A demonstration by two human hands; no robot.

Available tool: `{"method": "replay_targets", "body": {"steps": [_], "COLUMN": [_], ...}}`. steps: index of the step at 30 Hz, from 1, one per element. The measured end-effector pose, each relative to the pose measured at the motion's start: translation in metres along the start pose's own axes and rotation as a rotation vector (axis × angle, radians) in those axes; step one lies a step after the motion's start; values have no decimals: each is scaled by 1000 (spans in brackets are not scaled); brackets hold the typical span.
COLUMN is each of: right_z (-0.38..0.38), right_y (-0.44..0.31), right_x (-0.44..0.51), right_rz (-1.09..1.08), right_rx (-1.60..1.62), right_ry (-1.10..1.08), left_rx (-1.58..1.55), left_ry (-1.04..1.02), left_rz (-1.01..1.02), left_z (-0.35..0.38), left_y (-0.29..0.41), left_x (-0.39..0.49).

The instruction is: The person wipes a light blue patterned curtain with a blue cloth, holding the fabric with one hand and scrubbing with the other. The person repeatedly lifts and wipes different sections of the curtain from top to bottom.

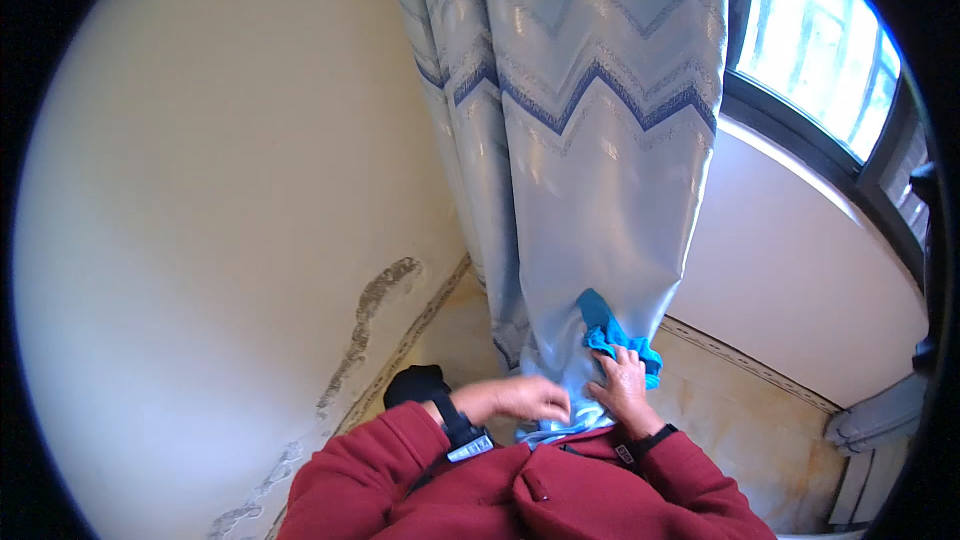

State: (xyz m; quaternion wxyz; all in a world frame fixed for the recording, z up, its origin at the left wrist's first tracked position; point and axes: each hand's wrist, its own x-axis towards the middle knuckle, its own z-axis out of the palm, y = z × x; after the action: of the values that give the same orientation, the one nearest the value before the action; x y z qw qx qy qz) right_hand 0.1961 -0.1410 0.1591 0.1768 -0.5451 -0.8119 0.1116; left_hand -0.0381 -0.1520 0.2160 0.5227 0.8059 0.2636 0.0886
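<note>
A shiny grey-blue curtain [600,195] with a dark zigzag band hangs in front of me, its lower end drawn up against my body. My right hand [626,390] holds a bright blue cloth [619,337] on the lower part of the curtain; the cloth is crumpled, with one end lying flat on the curtain. Beside it on the left, my left hand [525,397] is blurred, fingers curled, close to the gathered bottom of the curtain. Whether those fingers grip any fabric is hard to make out.
On the left stands a pale wall [225,165] with peeling patches [367,307] low down. A dark-framed window [817,45] is at upper right above a curved wall [787,255]. Tile skirting with a patterned border [750,349] runs along the wall base. A black object [412,384] shows beyond my left forearm.
</note>
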Motion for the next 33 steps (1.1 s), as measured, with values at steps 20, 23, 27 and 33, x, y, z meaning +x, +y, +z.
{"method": "replay_targets", "body": {"steps": [20, 23, 27, 33], "right_z": [3, -64, -206, -313], "right_y": [85, 71, 0, -173], "right_x": [-38, -22, 49, 110], "right_rz": [525, 455, -80, -1042], "right_rx": [961, 1093, 1012, 919], "right_ry": [-13, 47, 495, 664], "left_rx": [208, 232, 218, 182], "left_ry": [1134, 1167, 1162, 1096], "left_rz": [13, 168, 251, 57], "left_z": [-168, -124, -92, -70], "left_y": [158, 199, 237, 254], "left_x": [-23, -37, -35, -40]}}
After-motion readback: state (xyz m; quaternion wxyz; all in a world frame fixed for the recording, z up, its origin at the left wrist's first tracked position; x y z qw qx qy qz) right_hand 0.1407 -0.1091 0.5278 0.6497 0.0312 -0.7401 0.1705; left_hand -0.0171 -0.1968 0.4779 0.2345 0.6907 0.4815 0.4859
